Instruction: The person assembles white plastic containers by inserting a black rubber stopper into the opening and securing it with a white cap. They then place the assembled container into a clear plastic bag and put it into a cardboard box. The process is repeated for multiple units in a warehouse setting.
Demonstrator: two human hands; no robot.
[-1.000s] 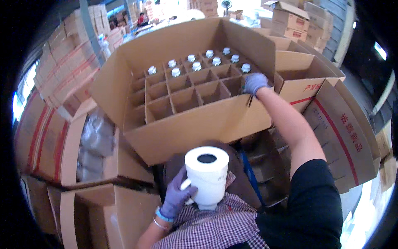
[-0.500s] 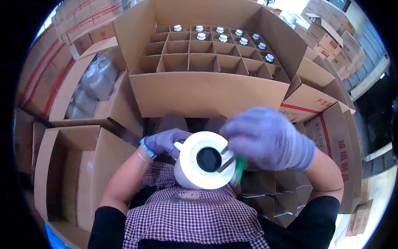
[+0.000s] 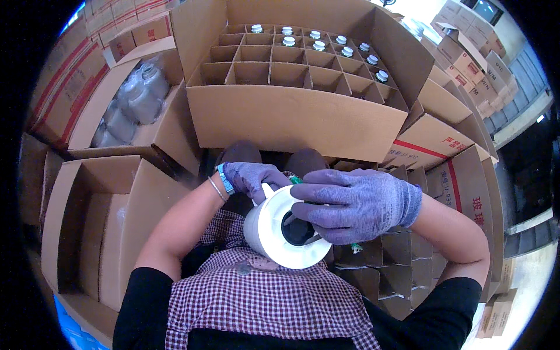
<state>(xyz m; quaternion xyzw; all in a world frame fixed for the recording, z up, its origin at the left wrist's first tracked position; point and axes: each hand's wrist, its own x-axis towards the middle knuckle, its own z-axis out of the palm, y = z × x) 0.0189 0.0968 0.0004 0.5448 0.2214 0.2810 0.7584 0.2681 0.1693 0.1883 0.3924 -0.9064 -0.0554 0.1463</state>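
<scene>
A white, round plastic vessel (image 3: pixel 271 248) with a wide rim and a dark round opening (image 3: pixel 296 230) sits tilted against my apron at my lap. My gloved left hand (image 3: pixel 256 179) is closed on its white handle (image 3: pixel 268 191) at the upper left. Across the right part of the rim bends my gloved right hand (image 3: pixel 356 204), its fingers curled over the opening. A narrow grey strip shows below those fingers; what they pinch is hidden. Something small and green (image 3: pixel 296 179) pokes out beyond the fingertips.
Ahead stands a large divided carton (image 3: pixel 297 119) with several white-capped bottles (image 3: pixel 318 45) in its far cells. At left are a carton of plastic-wrapped grey vessels (image 3: pixel 140 96) and an open carton (image 3: pixel 119 227). Cardboard dividers (image 3: pixel 396 256) lie at right, beside a tall carton (image 3: pixel 466 186).
My right hand has come left and down over the vessel's rim. The green piece, earlier right of the vessel, now shows above it. My left hand has moved slightly up and right.
</scene>
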